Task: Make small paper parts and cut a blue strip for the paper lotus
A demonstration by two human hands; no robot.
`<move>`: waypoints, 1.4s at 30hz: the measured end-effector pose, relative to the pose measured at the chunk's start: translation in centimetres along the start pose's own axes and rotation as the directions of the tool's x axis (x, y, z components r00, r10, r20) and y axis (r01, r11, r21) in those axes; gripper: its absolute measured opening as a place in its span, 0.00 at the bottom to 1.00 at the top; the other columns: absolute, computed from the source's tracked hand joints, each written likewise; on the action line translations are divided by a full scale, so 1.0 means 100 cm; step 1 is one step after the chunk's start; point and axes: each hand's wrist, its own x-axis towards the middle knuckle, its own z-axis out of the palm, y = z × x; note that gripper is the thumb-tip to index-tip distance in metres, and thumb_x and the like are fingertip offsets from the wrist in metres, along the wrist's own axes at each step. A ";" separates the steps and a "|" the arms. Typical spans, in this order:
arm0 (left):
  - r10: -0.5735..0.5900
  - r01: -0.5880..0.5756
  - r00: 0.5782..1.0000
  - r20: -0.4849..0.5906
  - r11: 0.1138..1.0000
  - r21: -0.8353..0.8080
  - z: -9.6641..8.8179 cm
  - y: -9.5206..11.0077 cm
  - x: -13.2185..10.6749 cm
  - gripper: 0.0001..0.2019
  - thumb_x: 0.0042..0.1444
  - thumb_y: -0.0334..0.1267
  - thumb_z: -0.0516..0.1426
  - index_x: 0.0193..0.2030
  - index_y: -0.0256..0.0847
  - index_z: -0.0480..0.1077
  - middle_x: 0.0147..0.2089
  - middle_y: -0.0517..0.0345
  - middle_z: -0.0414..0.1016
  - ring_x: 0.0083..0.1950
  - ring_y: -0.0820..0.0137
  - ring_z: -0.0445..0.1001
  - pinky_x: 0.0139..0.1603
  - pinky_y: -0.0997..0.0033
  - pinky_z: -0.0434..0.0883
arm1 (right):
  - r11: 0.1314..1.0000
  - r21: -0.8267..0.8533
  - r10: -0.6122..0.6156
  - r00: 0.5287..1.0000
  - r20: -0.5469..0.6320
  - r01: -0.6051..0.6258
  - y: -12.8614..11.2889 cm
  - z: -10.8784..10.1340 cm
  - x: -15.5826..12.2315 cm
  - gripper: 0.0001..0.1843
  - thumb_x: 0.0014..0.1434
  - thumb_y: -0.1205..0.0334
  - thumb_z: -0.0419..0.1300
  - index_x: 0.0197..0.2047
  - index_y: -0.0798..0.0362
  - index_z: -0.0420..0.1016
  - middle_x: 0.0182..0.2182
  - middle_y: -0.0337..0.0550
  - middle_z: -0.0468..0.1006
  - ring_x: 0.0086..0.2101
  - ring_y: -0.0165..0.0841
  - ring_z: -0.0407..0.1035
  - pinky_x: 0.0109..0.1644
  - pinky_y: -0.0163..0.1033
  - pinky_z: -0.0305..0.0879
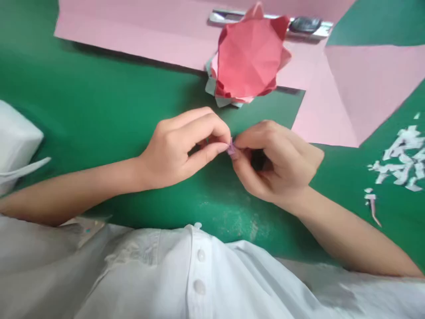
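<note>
Between my two hands is a small purple piece of folded paper [231,148], mostly covered by fingertips. My left hand [189,148] pinches it from the left with thumb and forefinger. From the right, my right hand [275,159] grips it the same way, its other fingers curled in. Both hands hover over the green table [109,102]. Just beyond them sits a red folded-paper flower [250,55], with pink and pale green paper points showing beneath its rim.
Large pink paper sheets [139,31] lie across the back. A box cutter [305,25] rests on them, partly behind the flower. White paper scraps [403,157] are scattered at right. A white object [16,144] stands at the left edge.
</note>
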 end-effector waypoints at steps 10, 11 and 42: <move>0.089 -0.082 0.995 -0.037 0.984 0.160 0.008 0.003 -0.007 0.10 0.65 0.34 0.51 0.32 0.42 0.70 0.32 0.61 0.74 0.35 0.72 0.78 0.38 0.70 0.79 | 0.988 -0.137 -0.076 0.997 0.002 0.075 -0.002 0.006 -0.004 0.08 0.59 0.74 0.57 0.32 0.53 0.64 0.26 0.39 0.71 0.26 0.27 0.66 0.27 0.34 0.65; 0.107 -0.100 0.993 -0.038 0.983 0.154 0.008 0.002 -0.008 0.09 0.64 0.33 0.51 0.33 0.42 0.70 0.32 0.61 0.74 0.35 0.72 0.78 0.39 0.70 0.79 | 0.984 -0.162 -0.080 0.997 0.006 0.079 -0.003 0.006 -0.005 0.08 0.59 0.74 0.56 0.31 0.52 0.64 0.25 0.39 0.70 0.26 0.27 0.66 0.27 0.34 0.64; -0.038 0.044 0.998 0.044 0.991 -0.123 -0.001 0.002 -0.001 0.05 0.63 0.36 0.56 0.36 0.42 0.71 0.34 0.61 0.76 0.36 0.73 0.78 0.36 0.73 0.79 | 0.983 0.166 0.067 0.996 0.059 -0.076 0.000 -0.006 0.004 0.09 0.59 0.75 0.60 0.36 0.52 0.68 0.29 0.38 0.74 0.26 0.27 0.67 0.28 0.35 0.64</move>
